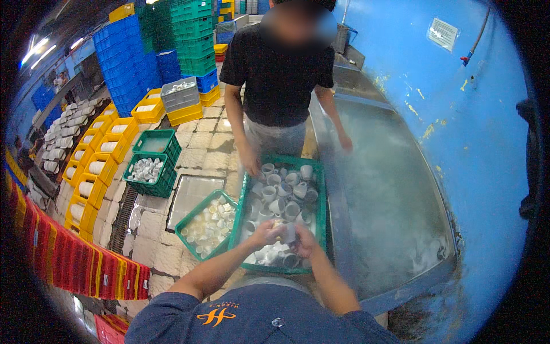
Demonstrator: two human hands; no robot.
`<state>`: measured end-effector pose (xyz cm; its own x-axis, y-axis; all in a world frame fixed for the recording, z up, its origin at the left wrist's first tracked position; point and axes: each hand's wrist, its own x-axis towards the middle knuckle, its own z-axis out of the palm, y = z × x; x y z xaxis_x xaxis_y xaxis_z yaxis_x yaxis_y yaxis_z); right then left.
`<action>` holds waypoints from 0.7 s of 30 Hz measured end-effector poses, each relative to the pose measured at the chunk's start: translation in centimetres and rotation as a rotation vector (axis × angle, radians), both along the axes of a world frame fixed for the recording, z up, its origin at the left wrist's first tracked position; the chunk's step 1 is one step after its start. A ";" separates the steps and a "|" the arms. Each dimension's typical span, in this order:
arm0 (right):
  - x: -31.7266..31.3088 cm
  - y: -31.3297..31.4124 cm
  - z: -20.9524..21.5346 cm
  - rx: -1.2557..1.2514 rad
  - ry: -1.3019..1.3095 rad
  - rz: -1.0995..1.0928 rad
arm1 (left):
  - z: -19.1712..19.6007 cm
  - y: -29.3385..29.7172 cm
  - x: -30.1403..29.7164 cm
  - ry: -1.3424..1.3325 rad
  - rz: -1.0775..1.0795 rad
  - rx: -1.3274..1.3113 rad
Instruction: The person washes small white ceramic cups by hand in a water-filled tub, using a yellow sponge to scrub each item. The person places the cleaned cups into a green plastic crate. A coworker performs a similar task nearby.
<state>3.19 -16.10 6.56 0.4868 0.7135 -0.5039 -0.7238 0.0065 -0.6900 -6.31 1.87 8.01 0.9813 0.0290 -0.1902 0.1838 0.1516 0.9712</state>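
Note:
Over the near end of a green crate (324, 212) full of white cups (274, 194), my two hands meet around one cup. My right hand (305, 243) is closed on this pale cup (289, 234). Fingers curled, my left hand (268, 234) presses against the cup's left side. A small yellowish patch shows at its fingertips, too blurred to name. Across the crate stands a co-worker in a black shirt, one hand (250, 161) at the crate's far left corner, the other (345, 142) over the edge of a water tank.
The long tank (395, 189) of cloudy water lies along the blue wall at right. Left of my crate sits a tilted green crate (229, 243) of small white pieces. Farther left are more green crates (150, 188), yellow crates (86, 189) and stacked red trays (74, 252).

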 end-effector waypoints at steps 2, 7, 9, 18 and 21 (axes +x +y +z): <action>-2.2 0.0 -1.0 0.112 0.175 -0.080 | -1.8 0.3 0.3 0.032 0.164 -0.083; -5.4 0.0 -3.0 -0.037 0.044 -0.312 | -7.5 0.6 -0.1 -0.022 0.151 0.964; -5.8 -0.4 -3.2 -0.012 0.087 -0.422 | -8.6 1.6 -0.9 -0.085 -0.126 1.049; -8.2 4.0 -1.7 -0.195 -0.234 -0.473 | -2.5 0.8 -0.3 -0.904 0.043 1.055; -8.7 5.8 -0.9 -0.336 -0.353 -0.328 | -1.5 0.5 0.8 -0.323 0.214 0.800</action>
